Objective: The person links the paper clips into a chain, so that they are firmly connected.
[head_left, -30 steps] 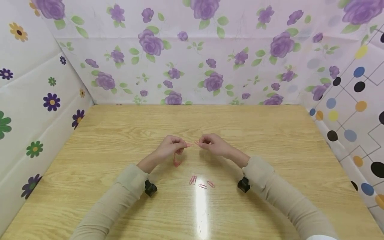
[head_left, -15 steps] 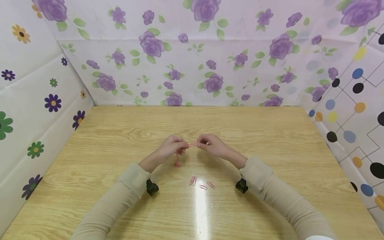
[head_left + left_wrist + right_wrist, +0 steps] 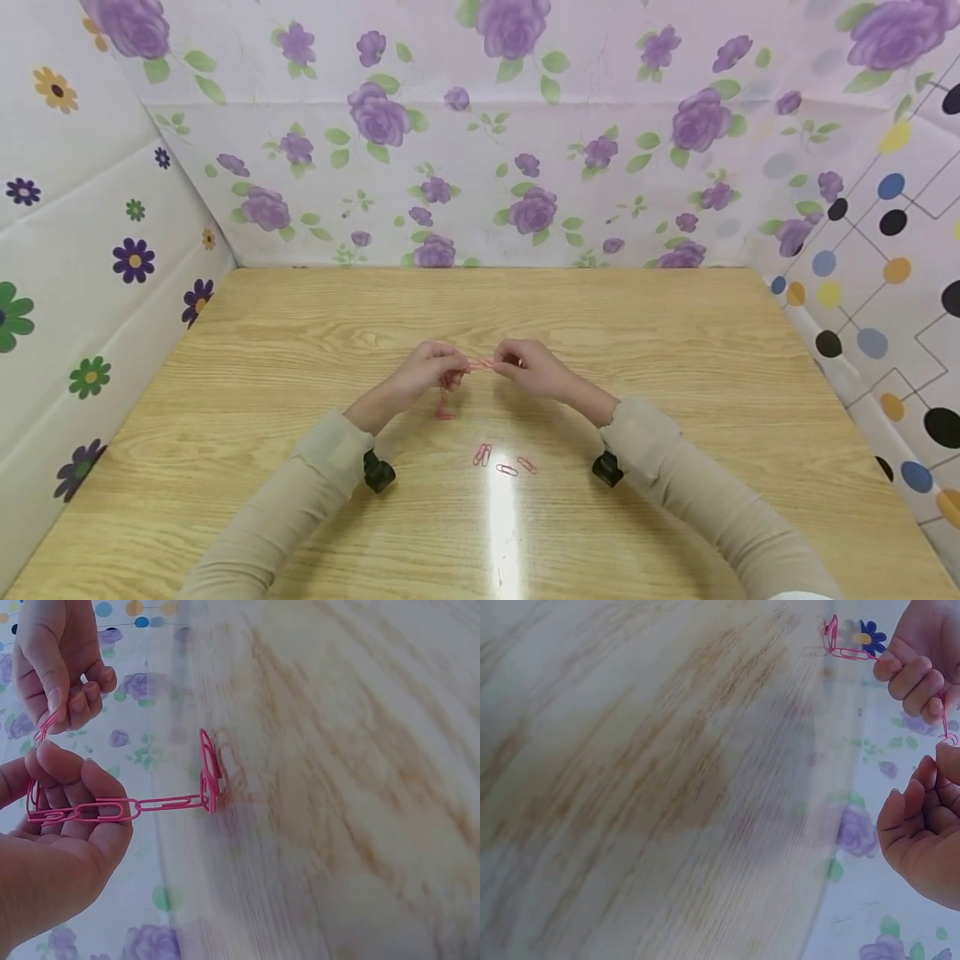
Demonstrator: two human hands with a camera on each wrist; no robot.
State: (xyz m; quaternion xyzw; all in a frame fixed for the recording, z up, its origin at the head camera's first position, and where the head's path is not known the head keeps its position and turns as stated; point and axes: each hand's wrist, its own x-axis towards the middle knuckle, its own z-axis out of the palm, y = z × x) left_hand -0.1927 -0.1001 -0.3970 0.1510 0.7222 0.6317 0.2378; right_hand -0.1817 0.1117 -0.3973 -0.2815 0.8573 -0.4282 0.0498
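Note:
Linked pink paper clips form a chain (image 3: 169, 802). It runs across the curled fingers of my left hand (image 3: 423, 372), and its lower end reaches the table. That hand pinches the chain near one end, thumb against fingers. Facing it, my right hand (image 3: 536, 371) pinches a pink paper clip (image 3: 46, 726) between thumb and fingertip. In the head view the pink wire (image 3: 480, 364) spans the small gap between both hands. Whether this clip is hooked fully into the chain is too small to tell. In the right wrist view the fingers partly hide the chain.
Several loose pink paper clips (image 3: 507, 470) lie on the wooden table (image 3: 637, 517) in front of the hands, near a bright reflection. Patterned sheets (image 3: 480, 150) stand along the back and both sides. A black wrist camera (image 3: 378, 472) sits beneath the left cuff.
The hands have drawn slightly closer than a second ago. The pink clips at the fingertips, apart at first, now meet between them. The loose clips have stayed put.

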